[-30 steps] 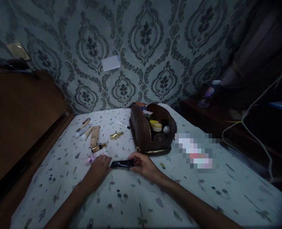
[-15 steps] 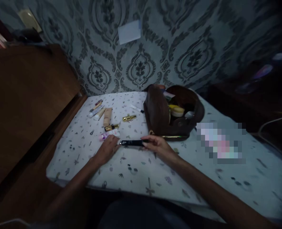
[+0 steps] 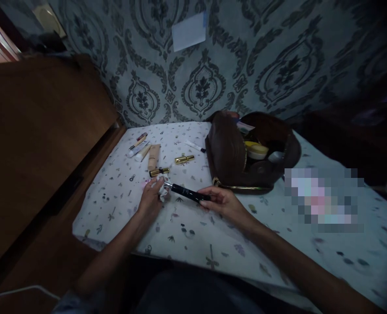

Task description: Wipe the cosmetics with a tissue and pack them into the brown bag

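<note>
My right hand [image 3: 225,203] grips the dark end of a slim black cosmetic tube [image 3: 187,193], tilted with its silver end up to the left. A crumpled white tissue [image 3: 162,192] is pinched in my left hand [image 3: 150,199], right at that silver end; whether the fingers also press on the tube I cannot tell. Just beyond the left hand lie a gold and black lipstick tube [image 3: 159,172] and a pink item partly hidden by the fingers. Farther back is a gold tube [image 3: 184,159], with a beige squeeze tube [image 3: 153,157] to its left.
An unzipped brown cosmetic bag [image 3: 227,152] stands at the right rear, a yellow-lidded round container [image 3: 257,151] inside. A white and black pen-like item [image 3: 195,146] lies beside it. Several small tubes lie at the back left. A wooden panel [image 3: 46,131] borders the left side.
The black tube has gone from nearly level to slanted, its silver end raised. The white tissue in my left hand now shows around that end. The view has shifted slightly.
</note>
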A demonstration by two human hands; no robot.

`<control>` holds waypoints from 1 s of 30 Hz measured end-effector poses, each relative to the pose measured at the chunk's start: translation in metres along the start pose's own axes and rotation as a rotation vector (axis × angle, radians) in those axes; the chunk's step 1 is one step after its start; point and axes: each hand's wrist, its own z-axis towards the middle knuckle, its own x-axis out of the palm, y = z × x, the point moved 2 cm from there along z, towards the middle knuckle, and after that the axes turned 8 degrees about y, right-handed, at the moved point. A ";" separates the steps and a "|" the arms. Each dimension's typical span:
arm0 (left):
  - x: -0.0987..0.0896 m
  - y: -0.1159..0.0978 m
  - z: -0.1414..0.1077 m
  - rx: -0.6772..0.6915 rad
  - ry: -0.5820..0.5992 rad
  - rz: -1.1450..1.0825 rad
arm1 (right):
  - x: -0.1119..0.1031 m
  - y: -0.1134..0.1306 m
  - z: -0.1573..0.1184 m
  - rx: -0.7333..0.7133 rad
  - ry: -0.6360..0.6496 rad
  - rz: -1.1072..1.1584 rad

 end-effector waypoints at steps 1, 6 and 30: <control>0.003 0.000 0.000 -0.003 0.011 -0.027 | 0.001 -0.001 0.001 -0.011 0.004 0.003; 0.020 0.001 -0.008 0.048 0.012 -0.131 | 0.002 -0.006 0.003 -0.039 -0.025 0.005; 0.054 0.019 -0.023 0.269 0.446 0.915 | 0.004 0.011 -0.011 -0.311 -0.182 -0.340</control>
